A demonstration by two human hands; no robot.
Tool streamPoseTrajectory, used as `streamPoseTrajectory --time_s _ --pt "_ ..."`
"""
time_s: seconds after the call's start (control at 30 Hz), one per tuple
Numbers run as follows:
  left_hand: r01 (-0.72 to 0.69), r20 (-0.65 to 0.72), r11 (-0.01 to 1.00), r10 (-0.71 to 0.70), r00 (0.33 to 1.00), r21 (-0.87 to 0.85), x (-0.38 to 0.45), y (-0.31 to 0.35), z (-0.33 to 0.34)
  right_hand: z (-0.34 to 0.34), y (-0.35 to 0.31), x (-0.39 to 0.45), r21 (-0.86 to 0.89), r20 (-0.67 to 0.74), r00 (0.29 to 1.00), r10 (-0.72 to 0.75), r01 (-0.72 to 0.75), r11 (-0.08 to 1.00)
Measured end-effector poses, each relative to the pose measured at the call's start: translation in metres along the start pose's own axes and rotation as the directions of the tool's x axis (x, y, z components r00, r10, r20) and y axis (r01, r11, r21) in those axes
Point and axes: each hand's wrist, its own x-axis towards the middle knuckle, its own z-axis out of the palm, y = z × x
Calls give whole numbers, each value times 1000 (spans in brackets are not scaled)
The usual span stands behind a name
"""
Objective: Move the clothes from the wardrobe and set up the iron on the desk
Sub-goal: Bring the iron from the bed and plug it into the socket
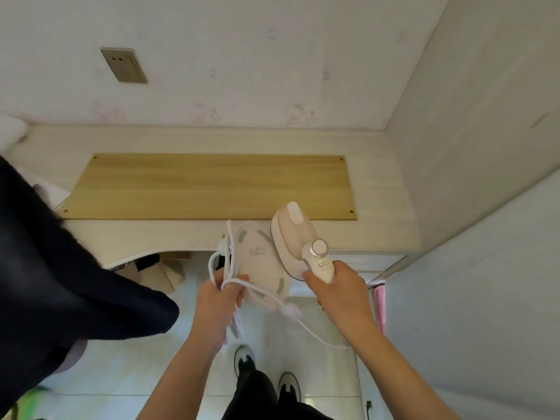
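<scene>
two hands busy, both closed: right hand (339, 286) wraps the handle of the iron (295, 237), left hand (219, 294) pinches the bunched cord (230, 268) and the edge of the oval base (263, 268). iron sits mid-frame, held in the air over the front edge of the desk (378, 207), not set down yet. step in hand looks like iron setup; clothes part seems partly done, a dark garment (60, 268) fills the left of the frame, can't tell what it hangs on or lies on. next move likely: lay base flat on the desk, stand iron on it, free the cord, run it to the socket (123, 65) upper left on the wall. brown panel (209, 186) on the desk is bare, so landing spot is open. in the way: cord loops tangled round the left fingers, loose tail hanging under the right wrist, could snag. garment crowds the left desk end.
</scene>
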Motion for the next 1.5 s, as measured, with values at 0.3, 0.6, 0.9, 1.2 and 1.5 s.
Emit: streamPoseTrajectory --time_s 0.3,0.6,0.9,1.2,1.5 --pt "-66 -21 997 67 998 37 92 58 20 9 -42 84 66 -114 993 37 -29 997" --pt "-52 22 990 49 999 130 196 101 36 27 -91 161 101 -212 969 126 -107 989" --pt "103 141 991 -114 983 81 241 94 77 26 -97 198 66 -255 944 208 -197 978" --pt "237 142 965 -252 957 115 247 80 125 1 -79 215 57 -266 932 244 -238 970" --pt "273 138 949 -295 945 155 239 73 154 -18 -65 226 50 -260 938 228 -223 974"
